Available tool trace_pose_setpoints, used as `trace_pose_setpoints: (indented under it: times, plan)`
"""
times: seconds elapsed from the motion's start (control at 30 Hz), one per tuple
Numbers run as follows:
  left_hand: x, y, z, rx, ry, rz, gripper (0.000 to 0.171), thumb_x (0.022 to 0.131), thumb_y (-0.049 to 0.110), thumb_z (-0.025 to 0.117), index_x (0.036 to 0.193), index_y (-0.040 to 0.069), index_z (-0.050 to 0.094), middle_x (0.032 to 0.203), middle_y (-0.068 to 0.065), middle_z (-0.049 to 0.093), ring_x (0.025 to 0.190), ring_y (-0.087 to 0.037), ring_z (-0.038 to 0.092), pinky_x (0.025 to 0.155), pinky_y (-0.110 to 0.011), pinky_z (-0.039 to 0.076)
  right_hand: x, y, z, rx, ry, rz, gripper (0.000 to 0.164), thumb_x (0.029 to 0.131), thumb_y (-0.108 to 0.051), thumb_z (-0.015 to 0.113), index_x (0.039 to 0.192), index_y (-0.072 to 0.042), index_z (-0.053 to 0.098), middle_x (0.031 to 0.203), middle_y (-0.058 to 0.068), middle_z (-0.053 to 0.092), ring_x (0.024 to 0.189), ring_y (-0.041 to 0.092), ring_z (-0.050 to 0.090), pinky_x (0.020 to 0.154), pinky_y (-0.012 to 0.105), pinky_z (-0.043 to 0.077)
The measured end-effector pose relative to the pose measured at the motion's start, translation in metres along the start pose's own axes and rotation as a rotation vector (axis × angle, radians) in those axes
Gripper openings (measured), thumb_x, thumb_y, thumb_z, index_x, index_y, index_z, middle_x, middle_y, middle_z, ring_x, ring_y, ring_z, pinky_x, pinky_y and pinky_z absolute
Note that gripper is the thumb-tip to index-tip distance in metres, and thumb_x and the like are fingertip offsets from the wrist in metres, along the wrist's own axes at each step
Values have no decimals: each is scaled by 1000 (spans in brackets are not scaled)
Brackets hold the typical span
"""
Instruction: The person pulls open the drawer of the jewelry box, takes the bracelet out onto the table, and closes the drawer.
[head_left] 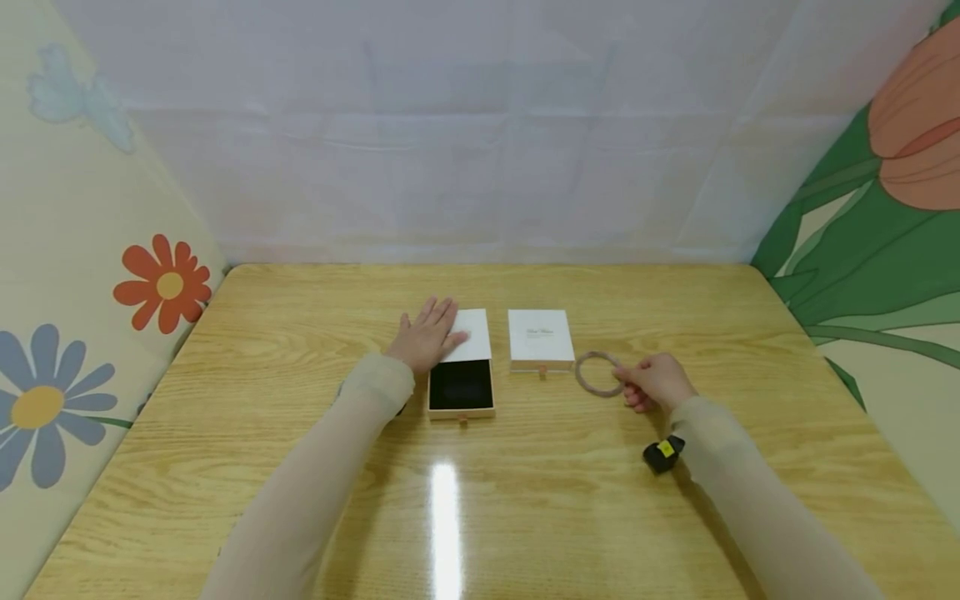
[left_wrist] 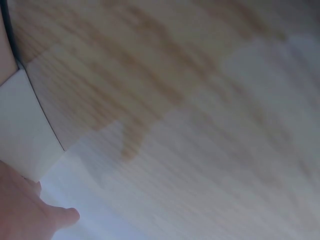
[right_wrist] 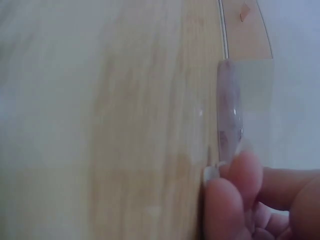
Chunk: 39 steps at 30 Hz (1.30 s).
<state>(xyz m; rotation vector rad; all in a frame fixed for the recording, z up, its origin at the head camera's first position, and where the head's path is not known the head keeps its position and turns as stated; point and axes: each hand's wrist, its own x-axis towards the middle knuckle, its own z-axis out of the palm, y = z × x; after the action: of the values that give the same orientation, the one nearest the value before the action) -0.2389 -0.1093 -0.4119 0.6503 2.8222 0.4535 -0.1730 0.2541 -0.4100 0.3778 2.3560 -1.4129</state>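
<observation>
My left hand rests, fingers extended, on the left edge of a white box sleeve. From the sleeve's near side a black-lined drawer sticks out toward me, with nothing lying in it. In the left wrist view, a white box corner shows just above the thumb side of the hand. Between thumb and fingertips my right hand pinches the right side of a greyish-purple bangle. Seen from the right wrist, the bangle is translucent and nearly edge-on.
A second white box, closed, with printed lettering and a small pull tab, stands between the opened box and the bangle. All lie on a wood-grain table. A white cloth hangs behind, with flower-printed panels at both sides.
</observation>
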Motion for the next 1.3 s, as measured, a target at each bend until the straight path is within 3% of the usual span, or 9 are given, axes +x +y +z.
trace_pose_setpoints:
  times: [0.47, 0.67, 1.3]
  plan:
    - [0, 1, 0, -3, -8, 1, 72, 104, 52, 26, 157, 7, 8, 163, -8, 4, 148, -26, -7, 112, -63, -1, -3, 3, -2, 44, -3, -14, 26, 99, -14, 58, 84, 7, 54, 59, 1, 61, 51, 8, 60, 50, 24, 54]
    - [-2, 3, -2, -8, -21, -6, 71, 104, 52, 25, 157, 7, 6, 163, -8, 3, 148, -25, -8, 112, -62, -2, -9, 2, -1, 84, 24, -54, 27, 99, -11, 57, 89, 14, 57, 59, 3, 62, 49, 10, 61, 50, 26, 55]
    - [-2, 0, 0, -13, -3, 2, 71, 104, 52, 26, 157, 7, 7, 163, -8, 4, 148, -26, -7, 112, -63, 0, -34, -16, 23, 217, 134, -160, 37, 101, -14, 54, 105, 23, 54, 66, 3, 65, 53, 10, 64, 55, 29, 57]
